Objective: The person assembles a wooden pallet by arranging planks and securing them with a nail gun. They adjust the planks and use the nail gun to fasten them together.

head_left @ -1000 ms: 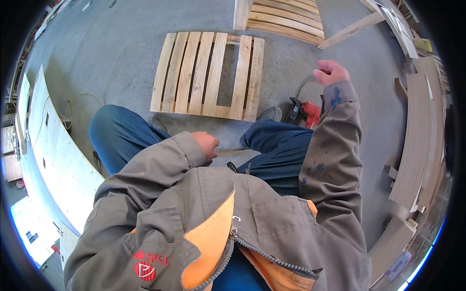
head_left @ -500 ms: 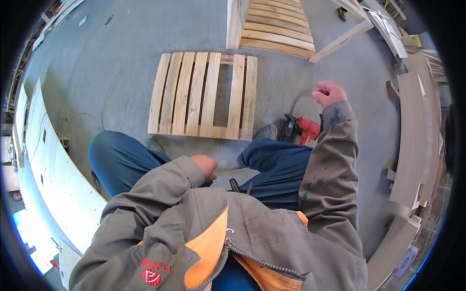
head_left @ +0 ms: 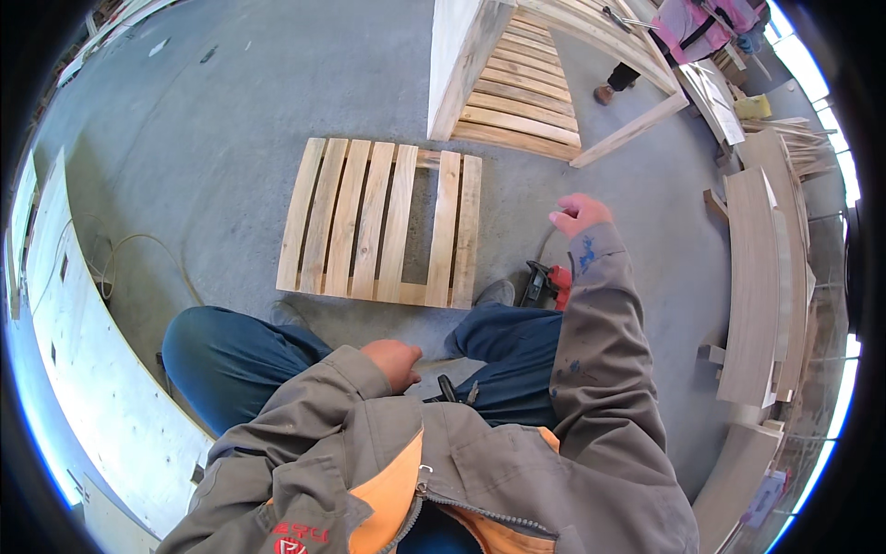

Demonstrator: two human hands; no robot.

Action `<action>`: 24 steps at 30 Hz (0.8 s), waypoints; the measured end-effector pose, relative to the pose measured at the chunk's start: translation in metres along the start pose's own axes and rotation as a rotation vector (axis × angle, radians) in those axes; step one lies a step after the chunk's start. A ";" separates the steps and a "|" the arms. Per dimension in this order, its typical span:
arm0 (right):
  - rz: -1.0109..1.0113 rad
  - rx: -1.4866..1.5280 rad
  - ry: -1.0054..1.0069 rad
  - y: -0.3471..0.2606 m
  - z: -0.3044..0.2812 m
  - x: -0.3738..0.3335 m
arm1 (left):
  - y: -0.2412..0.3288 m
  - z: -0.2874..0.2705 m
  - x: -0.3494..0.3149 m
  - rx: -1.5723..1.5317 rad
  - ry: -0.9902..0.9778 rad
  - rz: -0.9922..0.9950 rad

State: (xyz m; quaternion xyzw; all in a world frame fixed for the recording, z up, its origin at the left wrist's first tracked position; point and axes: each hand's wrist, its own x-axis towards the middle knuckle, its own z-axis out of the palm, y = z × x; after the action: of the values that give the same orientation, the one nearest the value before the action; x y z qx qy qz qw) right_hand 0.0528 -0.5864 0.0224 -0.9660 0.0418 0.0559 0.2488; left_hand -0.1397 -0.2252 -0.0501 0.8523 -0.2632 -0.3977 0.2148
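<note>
A slatted wooden panel [head_left: 365, 222] lies flat on the floor before my feet. Its light slats run front to back, with a wider gap toward the right. My right hand [head_left: 581, 214] hovers right of the panel, fingers curled closed; whether anything is in them is hidden. Below it, by my right shoe, a red and black nail gun [head_left: 544, 284] rests on the floor, partly covered by my sleeve. Over my lap, my left hand [head_left: 395, 363] is closed in a loose fist, its contents out of sight.
A larger wooden frame with slats [head_left: 521, 88] stands beyond the panel. Another person in pink [head_left: 706, 23] is at the far right. Curved boards [head_left: 752, 286] are stacked along the right side. A long pale board [head_left: 92, 332] and a thin hose [head_left: 152, 238] are on the left.
My right hand has moved left and its fingers have curled further. The view has tilted up, bringing the other person into sight. The left hand remains closed over my lap.
</note>
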 end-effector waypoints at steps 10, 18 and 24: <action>0.132 0.339 0.558 0.037 -0.009 0.014 | -0.029 0.018 0.017 0.005 0.015 -0.003; 0.372 1.089 0.652 0.062 -0.107 -0.006 | -0.016 0.002 0.013 -0.018 -0.015 0.001; 0.291 1.288 0.686 0.081 -0.189 0.007 | -0.020 0.005 0.017 -0.026 0.004 -0.046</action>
State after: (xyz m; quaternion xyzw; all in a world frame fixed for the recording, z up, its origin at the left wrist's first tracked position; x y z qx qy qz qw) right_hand 0.0678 -0.7494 0.1476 -0.5768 0.2692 -0.2519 0.7289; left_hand -0.1289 -0.2211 -0.0747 0.8560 -0.2380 -0.4043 0.2171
